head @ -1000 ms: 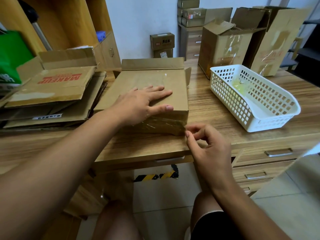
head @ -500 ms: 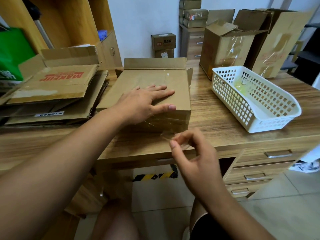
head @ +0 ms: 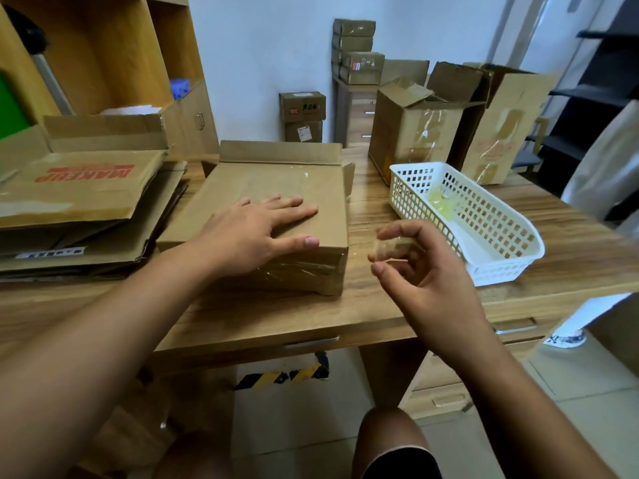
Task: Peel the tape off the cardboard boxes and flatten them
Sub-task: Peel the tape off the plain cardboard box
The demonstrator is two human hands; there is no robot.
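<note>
At nine o'clock on the wooden counter (head: 276,316) lies a stack of flattened brown cardboard sheets (head: 79,202), one printed in red.

Dead ahead at twelve sits the shallow brown cardboard box (head: 276,184), far flaps standing up, with wrinkled clear tape (head: 297,271) across its near face. My left hand (head: 252,233) lies flat on the lid, fingers straight and spread, thumb along the near edge, forearm reaching in from seven o'clock. It pins the box and grips nothing.

I judge the box light and stiff but easy to skid, so that downward press matters. The tape looks thin, sticky and prone to tearing. I would lift it from a loose corner at the box's right end and pull low along the face.

At three o'clock of the box my right hand (head: 425,271) hovers above the counter, palm turned inward, fingers curled around a crumpled scrap of clear tape (head: 392,247).

At two o'clock stands a white perforated plastic basket (head: 498,271). Upright brown cardboard boxes (head: 415,133) wait beyond it at one.
</note>
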